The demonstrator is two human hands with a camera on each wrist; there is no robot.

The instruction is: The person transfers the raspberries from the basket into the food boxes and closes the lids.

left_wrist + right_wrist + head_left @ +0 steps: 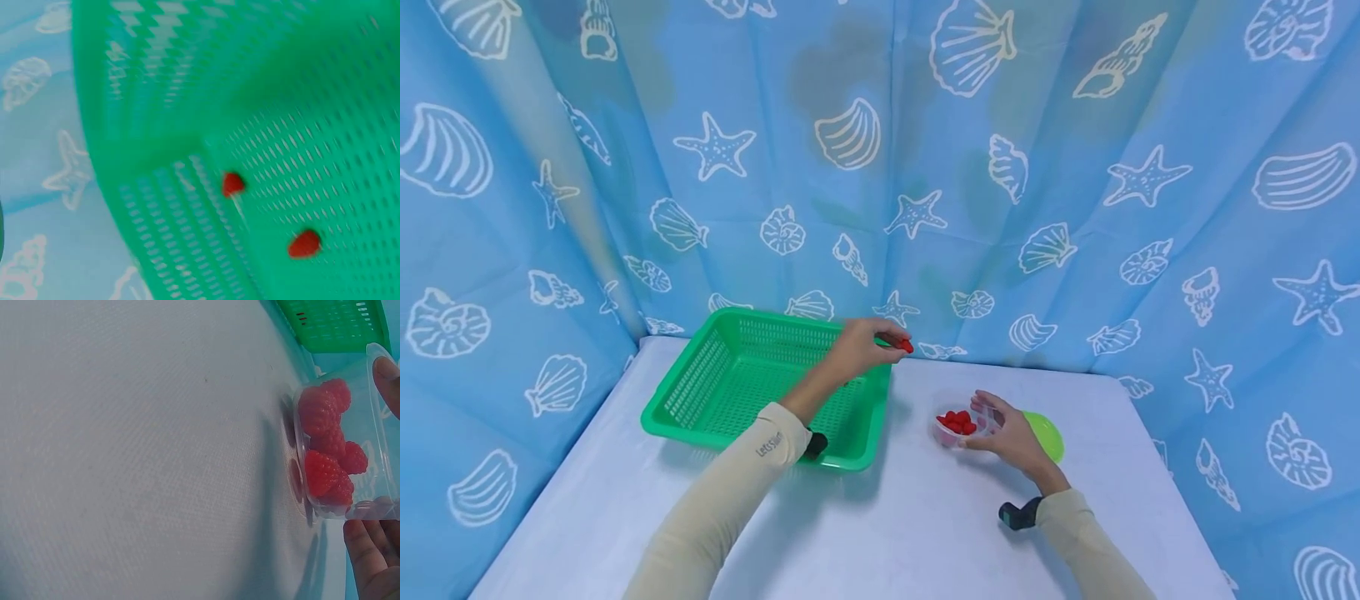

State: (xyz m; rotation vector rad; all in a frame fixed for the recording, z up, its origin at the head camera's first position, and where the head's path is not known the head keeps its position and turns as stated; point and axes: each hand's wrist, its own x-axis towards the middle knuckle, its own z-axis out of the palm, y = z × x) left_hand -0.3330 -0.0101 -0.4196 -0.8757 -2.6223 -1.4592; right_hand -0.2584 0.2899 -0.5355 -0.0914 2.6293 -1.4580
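As it seems, left fingers (pixel 889 328) pinch a raspberry (pixel 906 346).

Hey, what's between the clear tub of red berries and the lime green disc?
The right hand, gripping the clear tub, lies between it and the lime green disc. The head view shows this.

Left hand (pixel 863 345) in a pinch, right hand (pixel 1013 437) in wider grip
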